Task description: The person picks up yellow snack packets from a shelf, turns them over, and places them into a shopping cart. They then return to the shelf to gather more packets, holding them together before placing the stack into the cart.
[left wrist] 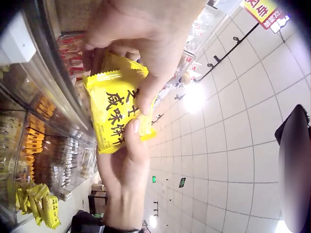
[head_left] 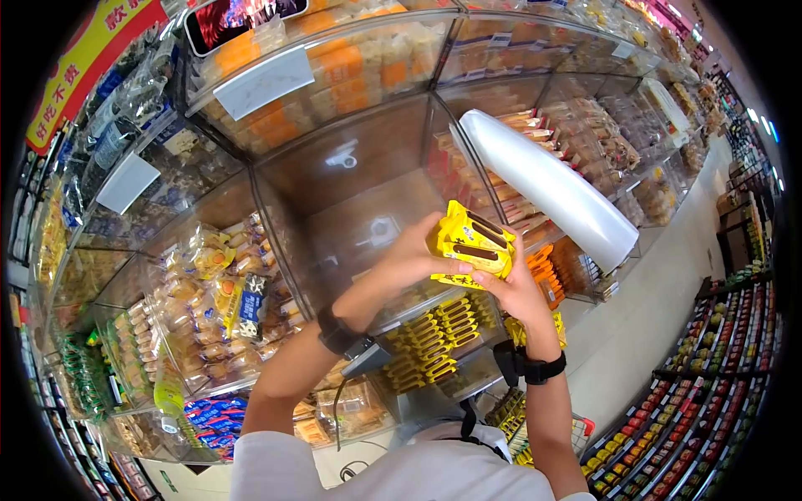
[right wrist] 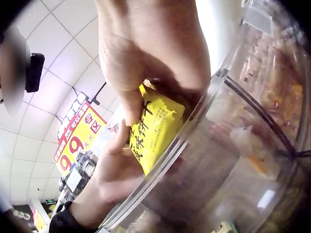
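Both hands hold a small stack of yellow biscuit packets (head_left: 472, 250) above the front of a clear bin (head_left: 334, 179) with brown inner walls. My left hand (head_left: 413, 255) grips the stack from the left, its thumb along the near side. From the right, my right hand (head_left: 520, 288) curls around it, thumb pressed near the lower edge. Dark printed characters cover the front of one biscuit packet (left wrist: 109, 114) in the left wrist view. In the right wrist view, the yellow packets (right wrist: 158, 128) overlap the bin's clear rim (right wrist: 167, 158).
A large roll of clear plastic (head_left: 551, 192) lies across the bins at right. Below the hands, another bin holds rows of yellow packets (head_left: 439, 338). Bagged pastries (head_left: 209, 309) fill the left bins. A phone (head_left: 242, 21) stands on the upper shelf. An aisle floor (head_left: 618, 334) runs at right.
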The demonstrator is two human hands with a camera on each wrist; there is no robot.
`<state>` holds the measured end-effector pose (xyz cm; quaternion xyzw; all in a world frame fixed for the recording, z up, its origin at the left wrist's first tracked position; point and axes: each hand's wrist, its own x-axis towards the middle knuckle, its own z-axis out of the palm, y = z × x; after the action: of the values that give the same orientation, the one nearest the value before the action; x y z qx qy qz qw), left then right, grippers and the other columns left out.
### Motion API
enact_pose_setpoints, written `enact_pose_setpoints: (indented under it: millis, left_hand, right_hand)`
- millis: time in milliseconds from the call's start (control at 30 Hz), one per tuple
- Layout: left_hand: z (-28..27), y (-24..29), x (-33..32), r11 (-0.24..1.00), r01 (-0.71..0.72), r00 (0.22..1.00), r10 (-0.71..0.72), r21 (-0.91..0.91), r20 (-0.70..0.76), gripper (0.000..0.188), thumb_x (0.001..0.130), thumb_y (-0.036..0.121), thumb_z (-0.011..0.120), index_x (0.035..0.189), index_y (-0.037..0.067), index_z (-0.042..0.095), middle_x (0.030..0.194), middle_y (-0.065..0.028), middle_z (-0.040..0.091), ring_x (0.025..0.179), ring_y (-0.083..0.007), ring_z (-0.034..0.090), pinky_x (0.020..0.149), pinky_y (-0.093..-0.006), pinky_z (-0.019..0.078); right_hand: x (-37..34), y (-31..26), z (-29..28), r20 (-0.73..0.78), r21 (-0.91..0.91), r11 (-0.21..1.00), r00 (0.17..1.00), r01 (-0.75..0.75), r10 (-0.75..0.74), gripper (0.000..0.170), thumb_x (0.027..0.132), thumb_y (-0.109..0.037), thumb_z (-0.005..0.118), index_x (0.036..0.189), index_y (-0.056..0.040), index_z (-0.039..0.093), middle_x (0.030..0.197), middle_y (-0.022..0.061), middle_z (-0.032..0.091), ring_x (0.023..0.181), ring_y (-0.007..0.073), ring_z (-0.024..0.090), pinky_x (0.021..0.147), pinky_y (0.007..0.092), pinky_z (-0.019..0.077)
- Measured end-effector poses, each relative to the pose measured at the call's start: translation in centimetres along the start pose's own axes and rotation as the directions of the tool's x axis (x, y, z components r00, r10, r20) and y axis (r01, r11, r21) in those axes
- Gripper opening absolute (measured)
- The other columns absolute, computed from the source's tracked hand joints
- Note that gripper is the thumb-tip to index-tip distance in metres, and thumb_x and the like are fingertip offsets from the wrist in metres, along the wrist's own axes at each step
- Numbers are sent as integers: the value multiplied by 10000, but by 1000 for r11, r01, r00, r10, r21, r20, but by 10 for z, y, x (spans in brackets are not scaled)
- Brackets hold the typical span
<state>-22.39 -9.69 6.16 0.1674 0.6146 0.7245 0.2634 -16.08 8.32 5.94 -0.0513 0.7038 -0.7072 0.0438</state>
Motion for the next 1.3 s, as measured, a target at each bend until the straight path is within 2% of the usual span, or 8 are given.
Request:
enact_pose_setpoints:
  millis: [100, 200, 300, 500, 833, 1000, 1300]
  left_hand:
    - [0, -6, 2, 998, -52, 999, 52, 38, -3, 657, 598, 194, 787, 1130, 7, 451, 1042, -93, 563, 986, -167, 511, 867, -281, 385]
    - [1, -4, 0, 998, -54, 999, 54, 24, -3, 667, 607, 214, 786, 1141, 7, 445, 1048, -94, 558, 995, -167, 502, 875, -283, 379]
    - [3, 3, -1, 1000, -16, 1000, 15, 16, 23, 646, 636, 130, 771, 1167, 7, 424, 1084, -69, 527, 1025, -147, 484, 902, -273, 371]
    - [4, 1, -1, 993, -65, 998, 66, 99, 1, 649, 646, 144, 771, 1176, 4, 423, 1089, -74, 524, 1027, -142, 478, 900, -274, 374]
    - [7, -1, -2, 996, -78, 997, 78, 34, -8, 600, 666, 113, 749, 1167, 1, 437, 1076, -59, 532, 1004, -128, 482, 880, -266, 385]
    - [9, 6, -4, 997, -78, 997, 78, -20, -6, 589, 675, 88, 733, 1175, 2, 433, 1083, -59, 532, 1006, -127, 483, 874, -263, 392]
    - [8, 0, -3, 994, -105, 994, 105, -4, -3, 600, 686, 70, 721, 1194, 3, 410, 1098, -67, 525, 1011, -133, 487, 872, -267, 399]
  right_hand:
    - [-1, -4, -2, 15, 79, 997, 1000, -12, 11, 647, 751, 10, 631, 1245, -67, 220, 1155, 99, 447, 1077, 153, 433, 915, 290, 375]
    - [-1, 0, -4, 26, 110, 994, 1000, -11, 8, 686, 736, 28, 638, 1269, -84, 219, 1168, 86, 445, 1079, 148, 436, 918, 290, 375]
    - [0, 1, -5, 27, 124, 992, 1000, -8, 5, 710, 729, 23, 648, 1282, -88, 217, 1173, 80, 446, 1080, 149, 439, 922, 292, 374]
    - [-1, 0, -5, 13, 160, 987, 1000, -25, 23, 722, 722, 16, 658, 1284, -86, 217, 1173, 76, 449, 1086, 156, 443, 927, 299, 376]
    - [-2, -2, -4, -1, 170, 985, 1000, -22, 22, 736, 710, 59, 649, 1279, -78, 203, 1175, 84, 444, 1093, 152, 437, 915, 294, 390]
    - [-2, 0, -1, -20, 198, 980, 1000, -9, 13, 754, 689, 31, 679, 1283, -93, 231, 1184, 73, 443, 1105, 163, 435, 938, 302, 370]
    - [-2, -2, -1, -4, 162, 987, 1000, 5, -4, 744, 718, 49, 641, 1288, -85, 183, 1185, 83, 421, 1104, 154, 421, 916, 298, 388]
